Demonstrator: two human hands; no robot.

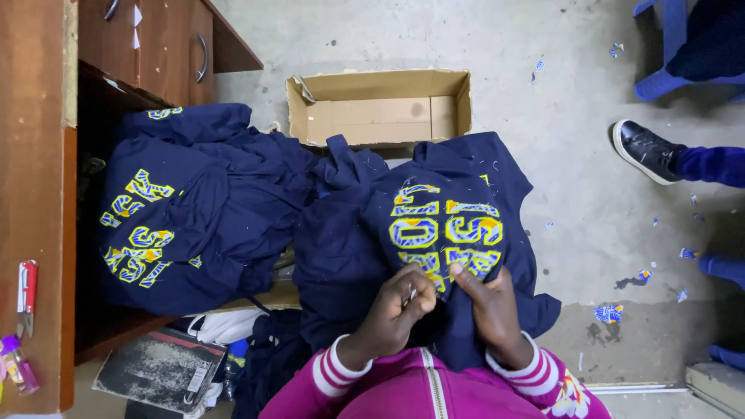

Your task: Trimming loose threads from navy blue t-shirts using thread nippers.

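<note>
While the navy garment (434, 233) lies draped over the person's lap with its yellow-and-blue patterned letters (450, 229) facing up, both hands work at the lower edge of that lettering. Left hand (392, 310): fingers curled tight, pinching a thin, pale, pointed tool (409, 296) (too small to say what kind) with its tip at the cloth near the bottom letters. Right hand (489, 306): fingers bent down and closed on a fold of the same garment, thumb pressed on top just beside the lettering, so the two hands sit close together with the cloth between them. Magenta sleeves with white-striped cuffs (334, 368) show at both wrists. Left of the lap, a heap of similar navy garments (194, 209) with matching letters rests against a wooden desk (35, 155). Red-handled cutter (26, 291) lies on the desk top. Open cardboard box (380, 109) stands on the concrete floor (543, 101) just beyond the garment, touching its upper edge. Coloured fabric scraps (609, 313) are scattered on the floor to the right, near another person's black shoe (646, 151).
</note>
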